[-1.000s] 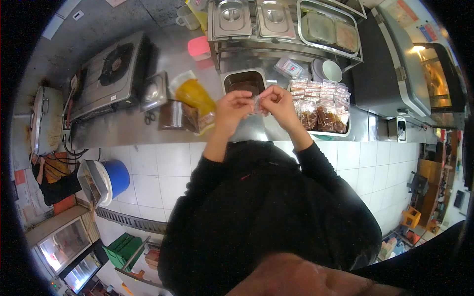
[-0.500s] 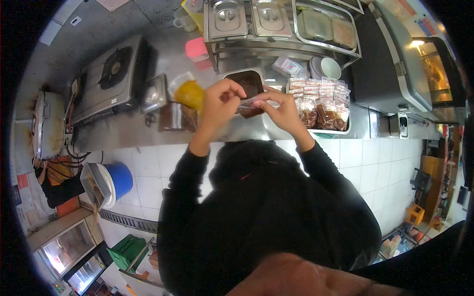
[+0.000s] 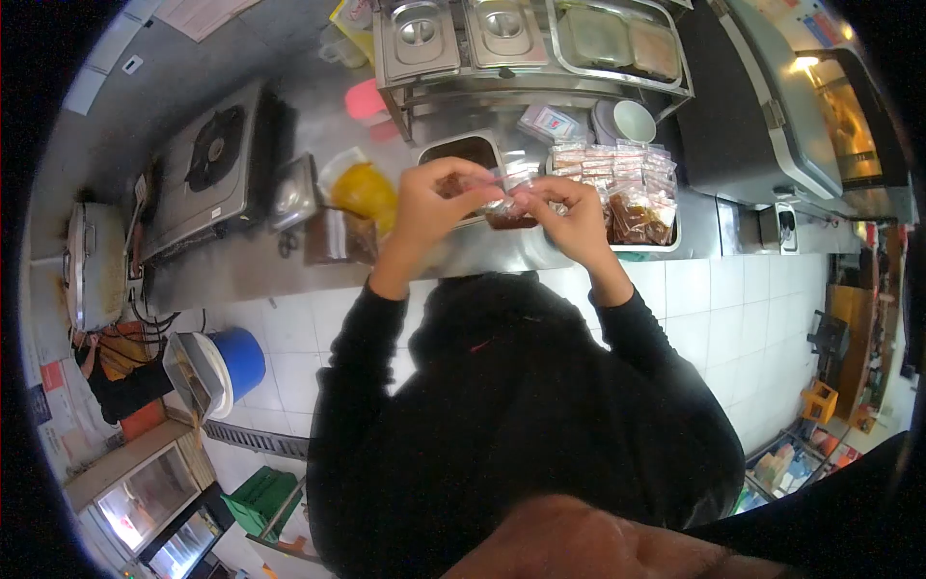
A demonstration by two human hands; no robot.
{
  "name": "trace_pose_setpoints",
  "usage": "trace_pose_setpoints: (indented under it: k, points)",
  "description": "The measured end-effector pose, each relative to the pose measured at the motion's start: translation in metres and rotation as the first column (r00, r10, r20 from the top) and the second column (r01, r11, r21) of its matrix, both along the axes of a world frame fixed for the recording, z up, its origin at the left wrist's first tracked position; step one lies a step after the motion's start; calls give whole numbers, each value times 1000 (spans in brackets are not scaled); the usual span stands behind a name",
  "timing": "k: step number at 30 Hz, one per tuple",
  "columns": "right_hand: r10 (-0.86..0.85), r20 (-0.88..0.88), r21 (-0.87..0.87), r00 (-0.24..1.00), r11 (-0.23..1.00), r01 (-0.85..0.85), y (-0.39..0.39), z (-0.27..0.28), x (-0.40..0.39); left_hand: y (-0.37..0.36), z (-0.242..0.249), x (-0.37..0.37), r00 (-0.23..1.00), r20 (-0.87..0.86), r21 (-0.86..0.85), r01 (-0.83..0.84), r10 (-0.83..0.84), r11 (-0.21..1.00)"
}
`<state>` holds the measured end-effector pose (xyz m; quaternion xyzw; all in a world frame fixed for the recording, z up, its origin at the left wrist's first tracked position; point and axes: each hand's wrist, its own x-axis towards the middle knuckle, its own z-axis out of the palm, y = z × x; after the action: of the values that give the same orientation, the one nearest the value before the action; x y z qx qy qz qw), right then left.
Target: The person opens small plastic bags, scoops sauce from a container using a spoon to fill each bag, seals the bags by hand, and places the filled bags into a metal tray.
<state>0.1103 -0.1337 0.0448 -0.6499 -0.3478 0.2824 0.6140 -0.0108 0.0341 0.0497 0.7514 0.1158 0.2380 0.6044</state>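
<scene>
Between my two hands hangs a small clear zip bag point(image 3: 512, 218) with brown sauce in its lower part. My left hand point(image 3: 436, 201) pinches the left end of its top edge, and my right hand point(image 3: 576, 214) pinches the right end. Fingers of both hands are closed on the plastic, close together. Just behind the bag stands a metal pan point(image 3: 422, 152) of dark brown sauce, partly covered by my left hand. Right of my right hand, a white tray point(image 3: 678, 236) carries many filled sauce bags point(image 3: 641, 193), packed in rows.
Left of my hands lie a yellow-filled bag point(image 3: 363, 191), a dark brown packet point(image 3: 338, 237), a small metal pan point(image 3: 293, 193) and a gas stove point(image 3: 214, 159). Behind are a metal rack point(image 3: 415, 92), a pink container point(image 3: 365, 98) and white bowls point(image 3: 634, 123). The counter's front edge is near my wrists.
The view has shifted slightly, so the counter items sit a little left. My fingers have moved along the top of the bag, still pinching it, and the bag shows more plainly.
</scene>
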Motion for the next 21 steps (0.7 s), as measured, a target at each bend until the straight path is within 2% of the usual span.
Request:
trace_pose_setpoints:
  k: [2,5,8,9,12,15,18,21]
  points:
    - [-18,-11,63,1000,998,18,-7,3,3,-11,-14,7,994,99,-349,-4,41,937]
    - [-14,40,136,999,991,8,-16,1,5,-34,-27,12,994,62,-560,-42,93,827]
    - [-82,87,188,993,980,64,-24,-10,12,-55,-32,20,991,20,-433,-112,134,895]
    - [-80,48,110,996,991,74,-28,-1,11,-59,-34,22,989,-6,-376,-137,146,916]
    - [-111,184,72,977,992,100,-34,-1,17,-65,-35,28,991,13,-264,-123,131,957]
    - [-155,493,109,856,987,116,-46,-2,27,-70,-26,31,994,-15,-91,-108,107,990]
    - [-183,316,150,931,979,141,-62,-6,35,-84,-24,39,996,8,-47,-85,85,995]
    - [-102,319,171,942,984,49,-76,-7,51,-95,-30,52,997,5,29,-72,72,997]
